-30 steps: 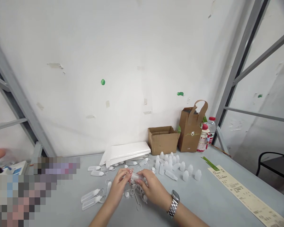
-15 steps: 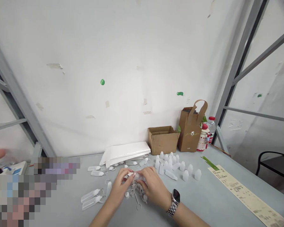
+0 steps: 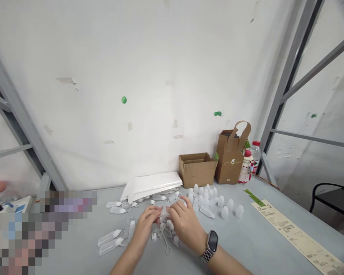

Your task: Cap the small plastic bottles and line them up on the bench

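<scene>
Between my left hand point(image 3: 145, 224) and my right hand point(image 3: 187, 224) is a small translucent squeeze bottle point(image 3: 164, 214). Fingers of both hands pinch it from opposite sides and cover much of it. A watch circles my right wrist. Just below the hands lies a loose pile of white caps with ring straps point(image 3: 161, 232). Several capped bottles point(image 3: 111, 244) rest flat on the table left of my left hand. Beyond my right hand stands a group of uncapped bottles point(image 3: 206, 196), with one bottle point(image 3: 207, 212) lying on its side.
White mailer bags point(image 3: 154, 184) lie against the wall, with more capped bottles in front. A cardboard box point(image 3: 197, 172), a brown paper bag point(image 3: 228, 160) and a red-capped drink bottle point(image 3: 256, 152) stand at the back right. A printed paper strip point(image 3: 292, 229) runs along the right side.
My hands have turned about the bottle. My right hand's fingers have lifted and rearranged, one now raised, and the wrist has rolled slightly. The things on the table stay put.
</scene>
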The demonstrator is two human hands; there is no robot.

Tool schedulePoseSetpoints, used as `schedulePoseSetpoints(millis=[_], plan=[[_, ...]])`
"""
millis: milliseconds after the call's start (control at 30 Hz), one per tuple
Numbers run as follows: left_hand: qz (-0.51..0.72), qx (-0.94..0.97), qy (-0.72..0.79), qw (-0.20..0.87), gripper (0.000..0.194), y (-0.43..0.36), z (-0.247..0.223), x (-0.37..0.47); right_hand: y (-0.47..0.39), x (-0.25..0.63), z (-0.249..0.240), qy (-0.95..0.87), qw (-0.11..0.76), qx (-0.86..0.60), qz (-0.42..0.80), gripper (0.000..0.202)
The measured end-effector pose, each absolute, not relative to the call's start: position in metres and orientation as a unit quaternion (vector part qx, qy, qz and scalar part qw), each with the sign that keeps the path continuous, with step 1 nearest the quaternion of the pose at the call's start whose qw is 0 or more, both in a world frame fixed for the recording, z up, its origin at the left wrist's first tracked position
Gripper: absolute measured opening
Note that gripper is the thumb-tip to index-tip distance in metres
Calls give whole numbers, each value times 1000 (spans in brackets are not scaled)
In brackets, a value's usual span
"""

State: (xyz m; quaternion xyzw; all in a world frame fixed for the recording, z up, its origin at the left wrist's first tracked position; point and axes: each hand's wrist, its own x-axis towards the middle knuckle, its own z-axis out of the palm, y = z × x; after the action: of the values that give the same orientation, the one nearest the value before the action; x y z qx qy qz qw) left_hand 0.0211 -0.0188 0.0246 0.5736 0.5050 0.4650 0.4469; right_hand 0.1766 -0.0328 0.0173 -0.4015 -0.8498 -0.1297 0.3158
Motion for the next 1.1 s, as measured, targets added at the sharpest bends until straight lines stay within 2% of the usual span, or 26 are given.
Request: schedulePoseSetpoints(millis=[100, 167, 367, 467, 567, 767, 900, 1100], plan=[[460, 554, 496, 485, 33, -20, 23, 21, -34, 178, 20, -854, 314, -391, -137, 27], [464, 568, 495, 466, 36, -20, 23, 20, -34, 178, 22, -852, 329, -394, -101, 24], [454, 654, 477, 373, 42, -18, 20, 16, -30, 180, 28, -779, 385, -447, 214, 23], [436, 688, 458, 355, 36, -19, 20, 15, -25, 182, 27, -710, 400, -448, 367, 31], [407, 720, 452, 335, 29, -21, 22, 13, -19, 183, 24, -653, 411, -443, 456, 41], [406, 740, 455, 285, 22, -21, 26, 8, -15, 183, 22, -633, 407, -434, 495, 49], [405, 747, 453, 270, 28, -20, 27, 8, -16, 181, 20, -639, 408, -436, 486, 47], [334, 781, 455, 268, 26, -23, 23, 12, -17, 175, 11, -649, 389, -457, 467, 48]])
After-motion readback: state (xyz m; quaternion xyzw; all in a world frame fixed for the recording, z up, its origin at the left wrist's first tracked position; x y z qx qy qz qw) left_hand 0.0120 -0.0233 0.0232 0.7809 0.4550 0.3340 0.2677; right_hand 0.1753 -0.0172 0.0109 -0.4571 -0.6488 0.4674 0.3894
